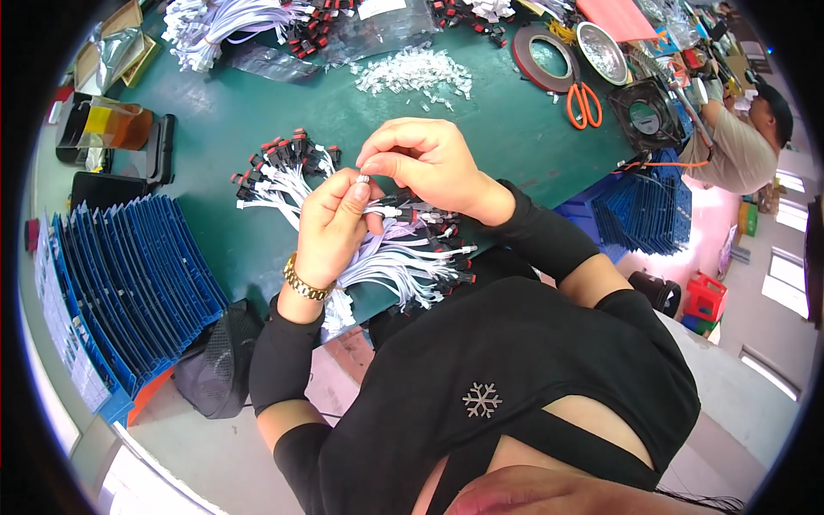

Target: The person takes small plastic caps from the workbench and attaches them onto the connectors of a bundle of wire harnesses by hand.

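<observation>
Over the near part of the green table my two hands meet at the fingertips. My left hand, with a gold watch at its wrist, pinches a small white connector between thumb and fingers. Thumb and forefinger of my right hand press together just above that connector; whatever is between them is too small to name. Below and around the left hand lies a bundle of white wires with black-and-red connectors at the ends. More such black-and-red connectors lie to its far left.
Farther back is a heap of small clear plastic pieces, beside a tape roll and orange-handled scissors. A black fan stands at the right. Blue trays line the left side. Another person sits at far right.
</observation>
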`<state>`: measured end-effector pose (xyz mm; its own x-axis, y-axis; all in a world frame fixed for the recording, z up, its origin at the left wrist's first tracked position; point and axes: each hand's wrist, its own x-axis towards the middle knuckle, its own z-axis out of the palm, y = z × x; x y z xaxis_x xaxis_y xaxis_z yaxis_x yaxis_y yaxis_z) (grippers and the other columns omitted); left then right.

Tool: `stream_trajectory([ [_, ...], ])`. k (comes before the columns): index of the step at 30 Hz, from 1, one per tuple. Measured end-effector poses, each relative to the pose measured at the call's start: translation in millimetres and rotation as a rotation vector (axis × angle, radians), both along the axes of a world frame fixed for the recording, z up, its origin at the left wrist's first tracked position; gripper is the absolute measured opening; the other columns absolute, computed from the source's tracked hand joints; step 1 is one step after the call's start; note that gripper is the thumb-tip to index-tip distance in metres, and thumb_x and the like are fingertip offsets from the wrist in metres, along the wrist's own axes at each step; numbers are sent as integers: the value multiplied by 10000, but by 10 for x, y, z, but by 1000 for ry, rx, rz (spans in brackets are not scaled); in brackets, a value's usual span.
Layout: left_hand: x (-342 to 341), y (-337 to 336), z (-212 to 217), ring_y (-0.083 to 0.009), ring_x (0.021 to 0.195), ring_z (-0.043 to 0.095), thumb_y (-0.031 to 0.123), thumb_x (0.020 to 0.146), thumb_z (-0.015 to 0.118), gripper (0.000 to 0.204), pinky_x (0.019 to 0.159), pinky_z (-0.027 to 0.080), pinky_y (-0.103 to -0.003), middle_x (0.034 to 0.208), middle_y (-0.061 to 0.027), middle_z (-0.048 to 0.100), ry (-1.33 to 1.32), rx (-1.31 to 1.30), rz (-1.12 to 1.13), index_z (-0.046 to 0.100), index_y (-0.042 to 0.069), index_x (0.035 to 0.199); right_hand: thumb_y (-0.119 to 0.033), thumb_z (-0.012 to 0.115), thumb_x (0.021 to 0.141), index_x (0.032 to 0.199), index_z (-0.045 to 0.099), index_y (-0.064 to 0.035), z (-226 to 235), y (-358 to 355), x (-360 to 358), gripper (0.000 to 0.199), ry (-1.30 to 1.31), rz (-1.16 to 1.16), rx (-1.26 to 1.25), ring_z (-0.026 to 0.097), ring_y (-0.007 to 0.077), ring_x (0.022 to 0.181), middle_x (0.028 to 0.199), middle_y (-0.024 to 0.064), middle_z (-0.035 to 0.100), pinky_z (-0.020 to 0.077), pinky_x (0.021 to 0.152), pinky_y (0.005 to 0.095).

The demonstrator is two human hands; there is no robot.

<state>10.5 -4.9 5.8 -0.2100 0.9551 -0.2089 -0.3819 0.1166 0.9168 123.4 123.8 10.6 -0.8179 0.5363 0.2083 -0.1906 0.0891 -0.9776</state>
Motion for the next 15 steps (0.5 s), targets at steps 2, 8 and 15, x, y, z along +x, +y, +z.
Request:
stream_trajectory([
  [2,-7,-7,-14,-21,444,406,232,943,455,240,401,271,-159,647,-18,551,-7,-8,-5,539,18,873,-22,624,807,857,643,25,-11,-1,-1,71,23,-2,33,490,46,563,802,43,606,379,485,185],
  [8,-15,-3,-13,-3,391,327,233,946,444,241,375,240,-157,597,-30,558,31,-34,-7,535,24,868,-23,625,805,858,637,29,-21,-21,8,76,32,-3,-48,487,47,555,798,48,601,378,481,183],
  [15,5,-9,-5,-7,392,338,222,945,449,238,375,249,-156,598,-31,561,27,-47,20,540,24,850,-14,623,802,831,629,24,-52,12,0,49,118,-16,241,494,53,565,807,47,593,385,485,189],
])
